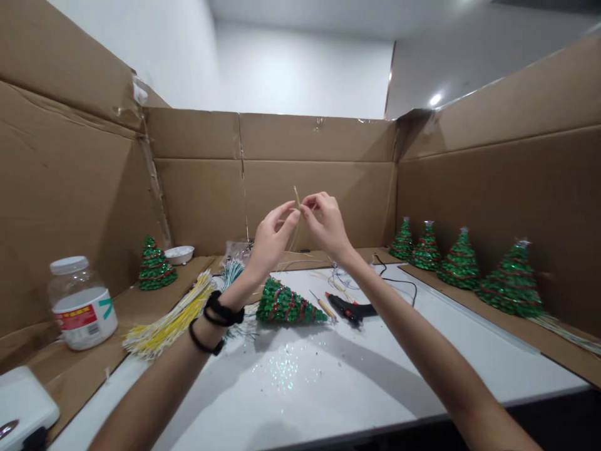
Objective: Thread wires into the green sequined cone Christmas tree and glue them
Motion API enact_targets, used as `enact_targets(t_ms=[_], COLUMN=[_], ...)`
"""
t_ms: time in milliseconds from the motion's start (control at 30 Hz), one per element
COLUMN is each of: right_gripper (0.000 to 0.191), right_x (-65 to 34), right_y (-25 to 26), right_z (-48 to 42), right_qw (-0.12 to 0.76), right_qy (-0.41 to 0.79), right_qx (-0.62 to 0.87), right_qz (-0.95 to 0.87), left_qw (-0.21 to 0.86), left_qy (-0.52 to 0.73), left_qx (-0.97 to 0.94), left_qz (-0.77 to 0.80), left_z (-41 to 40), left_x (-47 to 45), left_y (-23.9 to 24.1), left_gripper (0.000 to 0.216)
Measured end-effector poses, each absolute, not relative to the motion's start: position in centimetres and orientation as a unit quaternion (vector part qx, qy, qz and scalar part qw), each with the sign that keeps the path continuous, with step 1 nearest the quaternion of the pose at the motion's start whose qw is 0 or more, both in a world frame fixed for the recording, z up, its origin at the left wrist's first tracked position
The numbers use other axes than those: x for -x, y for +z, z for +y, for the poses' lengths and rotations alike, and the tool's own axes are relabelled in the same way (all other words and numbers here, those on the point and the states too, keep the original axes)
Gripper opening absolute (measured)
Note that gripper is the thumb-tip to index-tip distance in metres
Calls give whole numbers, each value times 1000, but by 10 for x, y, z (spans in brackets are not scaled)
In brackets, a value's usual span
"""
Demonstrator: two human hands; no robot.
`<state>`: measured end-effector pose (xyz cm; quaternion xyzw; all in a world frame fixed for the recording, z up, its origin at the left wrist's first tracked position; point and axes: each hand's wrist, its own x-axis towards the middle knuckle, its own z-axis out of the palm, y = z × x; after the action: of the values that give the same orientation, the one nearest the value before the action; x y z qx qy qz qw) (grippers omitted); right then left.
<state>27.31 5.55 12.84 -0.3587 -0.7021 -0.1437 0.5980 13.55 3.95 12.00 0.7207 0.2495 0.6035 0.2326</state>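
Observation:
Both hands are raised above the table and meet at a thin pale yellow strand (pixel 297 198). Its short tip sticks up between the fingertips, and thin lengths hang below. My left hand (pixel 273 241), with black bands on the wrist, pinches it from the left. From the other side, my right hand (pixel 328 227) pinches it with thumb and forefinger. Beneath them a small green sequined Christmas tree (pixel 288 305) with red trim lies on its side, tip to the right. An awl-like tool (pixel 327 308) with a yellowish handle is beside the tip.
A black glue gun (pixel 352 309) lies on the white table (pixel 323 388). Bundles of yellow-and-white strands (pixel 173 316) are at left, near a plastic jar (pixel 84 307), a standing tree (pixel 154 266) and a white bowl (pixel 179 254). Several trees (pixel 459 260) line the right. Cardboard walls (pixel 319 141) surround everything.

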Motion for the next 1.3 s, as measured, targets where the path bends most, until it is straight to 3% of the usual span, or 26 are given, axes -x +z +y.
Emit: enact_targets(t_ms=[200, 367, 700, 933, 1300], right_gripper=[17, 23, 31, 35, 31], right_x=[-254, -272, -279, -274, -269], right_y=[129, 132, 135, 135, 130], right_z=[35, 32, 24, 23, 34], right_qw=[630, 675, 654, 659, 699], right_qy=[-11, 95, 192, 220, 109], right_qx=[305, 272, 207, 183, 172], right_qz=[-714, -679, -702, -695, -685], left_qw=[275, 350, 312, 356, 263], left_qy=[668, 582, 513, 481, 563], left_qx=[-663, -706, -774, -791, -772], left_qz=[197, 202, 201, 129, 133], left_z=[44, 40, 29, 38, 40], left_x=[-137, -131, -131, -133, -149], left_y=[134, 129, 134, 130, 122], left_gripper=[26, 26, 20, 23, 16])
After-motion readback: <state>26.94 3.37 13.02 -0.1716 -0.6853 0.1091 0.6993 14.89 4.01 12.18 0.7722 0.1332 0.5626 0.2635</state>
